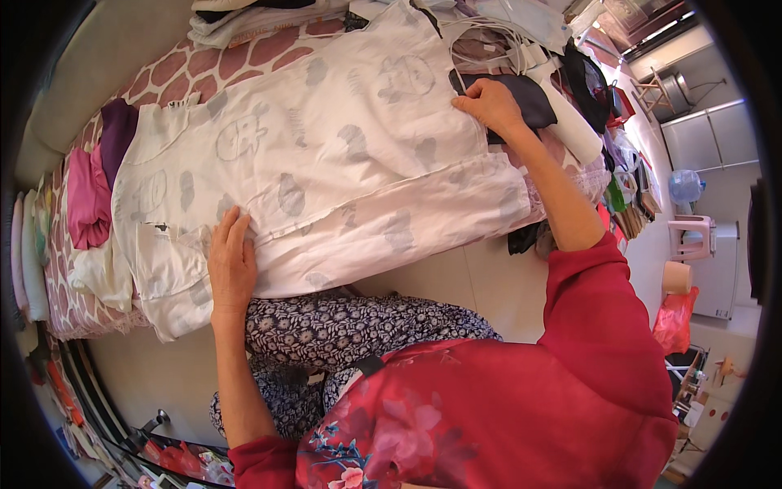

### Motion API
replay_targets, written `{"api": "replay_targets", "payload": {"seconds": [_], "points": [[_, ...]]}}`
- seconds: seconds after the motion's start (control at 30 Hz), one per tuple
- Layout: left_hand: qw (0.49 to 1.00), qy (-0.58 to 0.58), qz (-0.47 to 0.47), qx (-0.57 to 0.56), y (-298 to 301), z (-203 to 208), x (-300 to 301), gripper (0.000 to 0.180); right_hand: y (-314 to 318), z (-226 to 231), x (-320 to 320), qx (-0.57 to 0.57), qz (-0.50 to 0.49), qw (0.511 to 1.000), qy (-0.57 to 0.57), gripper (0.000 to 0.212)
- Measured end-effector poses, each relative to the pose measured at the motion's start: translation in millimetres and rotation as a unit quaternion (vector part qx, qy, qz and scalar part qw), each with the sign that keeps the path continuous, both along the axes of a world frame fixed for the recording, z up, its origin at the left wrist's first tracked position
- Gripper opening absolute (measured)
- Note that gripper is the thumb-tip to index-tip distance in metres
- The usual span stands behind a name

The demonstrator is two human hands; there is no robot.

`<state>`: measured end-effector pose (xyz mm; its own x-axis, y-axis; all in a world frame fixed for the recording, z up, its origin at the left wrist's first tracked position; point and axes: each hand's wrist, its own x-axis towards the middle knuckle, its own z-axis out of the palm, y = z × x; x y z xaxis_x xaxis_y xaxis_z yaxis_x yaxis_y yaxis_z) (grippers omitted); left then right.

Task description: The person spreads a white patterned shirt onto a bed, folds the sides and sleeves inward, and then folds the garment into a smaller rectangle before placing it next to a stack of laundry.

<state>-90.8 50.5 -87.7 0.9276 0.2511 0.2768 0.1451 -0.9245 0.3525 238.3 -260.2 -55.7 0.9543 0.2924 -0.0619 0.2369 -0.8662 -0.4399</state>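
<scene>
Where the giraffe-patterned spread (167,77) runs across the room: brown patches on pale cloth, lace trim along the front, clothing heaped at the left end and oddments at the right.
White printed garment (326,167): laid out lengthwise on that spread, face up to the onlooker, grey cartoon faces and blotches showing, a long fold running along its creased near side, which covers the front edge.
Red floral top (505,407): worn by the person bent close over the work, sleeves pushed back from both forearms.
Flowered trousers (358,322): dark with pale blossoms, just below the garment's near edge.
Pink stool (692,234): well apart, on the floor to the right.
Pink cloth (88,197): bunched beside a purple cloth (120,129), left of the garment.
Dark flat item (533,102): just beyond the garment's right edge, near coiled white cables (481,45).
Left hand (232,265): palm down on the garment, fingers extended and clasping nothing.
Right hand (493,106): at the far right edge, fingers bent; whether they pinch the fabric, I cannot tell.
</scene>
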Motion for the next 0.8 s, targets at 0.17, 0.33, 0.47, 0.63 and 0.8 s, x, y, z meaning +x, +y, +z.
{"api": "replay_targets", "payload": {"seconds": [0.17, 0.33, 0.47, 0.63, 0.8], "points": [[1.000, 0.002, 0.002, 0.002, -2.2, 2.8, 1.1, 0.034, -7.9, -17.8, 14.6, 0.099, 0.015, 0.995, -0.026, 0.029], [1.000, 0.004, 0.012, 0.006, -0.8, 1.2, -1.7, 0.034, 5.3, 0.4, 8.2, 0.043, -0.027, 0.984, -0.169, 0.023], [1.000, -0.001, 0.005, 0.005, -2.2, 1.4, 0.9, 0.034, -0.8, -15.3, 22.7, -0.020, -0.028, 0.990, -0.137, 0.022], [1.000, -0.003, 0.006, 0.004, -1.9, -0.2, 3.1, 0.034, -19.5, -16.3, 18.9, 0.101, -0.004, 0.977, -0.189, 0.030], [1.000, -0.003, 0.013, -0.003, -0.9, -0.8, 0.7, 0.032, -54.0, -3.6, -22.5, 0.082, -0.044, 0.991, -0.101, 0.036]]}}
